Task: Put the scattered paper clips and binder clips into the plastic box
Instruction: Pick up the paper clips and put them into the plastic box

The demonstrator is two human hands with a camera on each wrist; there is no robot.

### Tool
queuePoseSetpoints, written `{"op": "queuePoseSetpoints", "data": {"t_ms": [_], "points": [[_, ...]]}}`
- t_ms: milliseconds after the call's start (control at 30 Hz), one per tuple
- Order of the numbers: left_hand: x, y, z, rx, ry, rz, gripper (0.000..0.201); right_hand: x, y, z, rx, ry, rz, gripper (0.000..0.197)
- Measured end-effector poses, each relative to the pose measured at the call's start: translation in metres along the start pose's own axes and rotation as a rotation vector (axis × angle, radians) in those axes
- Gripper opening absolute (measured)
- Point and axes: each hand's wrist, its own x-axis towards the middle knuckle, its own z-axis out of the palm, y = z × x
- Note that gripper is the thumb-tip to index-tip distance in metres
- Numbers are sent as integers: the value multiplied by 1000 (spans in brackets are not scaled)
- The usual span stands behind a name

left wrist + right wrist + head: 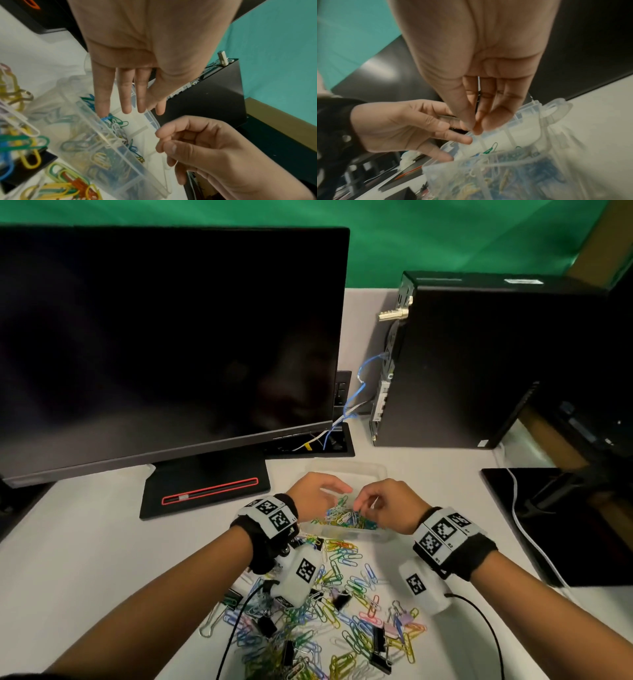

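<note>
Over the plastic box (349,470) we see both hands. Our left hand (313,491) is released, its fingers (126,94) straight and pointing down into the box, the little fingertip just at the paper clips inside. Our right hand (387,501) has its fingers (488,108) curled, fingertips drawn together toward the thumb above the box; whether it pinches anything we cannot tell.

The box is clear, stands on the white counter (85,559) in front of us, and already holds a heap of colored paper clips (346,517) in its near part. Between the box and us many more paper clips (342,604) lie scattered on the counter, with several black binder clips (380,659) among them.

Behind the box stands a dark monitor (164,344) on its base, and to the right a black computer case (479,361) with blue cables beside it.
</note>
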Motion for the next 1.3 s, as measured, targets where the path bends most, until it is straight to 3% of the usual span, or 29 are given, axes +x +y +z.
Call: {"op": "queuePoseSetpoints", "data": {"t_ms": [100,267,400,467,633,767,933,1067,1133,1300], "points": [[-19,5,-3,7,-13,72,26,-14,-4,2,-64,-53,-55,16],[-59,-2,-2,470,-172,84,23,-42,-6,15,-333,-251,-104,22],[-83,-10,1,712,-311,54,52,-55,-1,30,-520,-317,-85,62],[-92,-13,6,766,-344,34,70,-57,3,38,-545,-317,-87,73],[-105,-28,25,840,-346,2,95,-53,10,56,-568,-320,-124,87],[-112,-33,36,880,-331,-1,103,-60,6,63,-504,-281,-164,76],[-112,-28,42,817,-296,2,76,-77,12,60,-375,-256,-125,53],[-111,-24,46,802,-251,25,57,-81,11,63,-440,-255,-63,81],[-111,-24,48,788,-230,22,52,-84,3,67,-462,-233,-62,84],[-113,-25,50,762,-176,17,39,-83,-11,73,-432,-212,-82,56]]}}
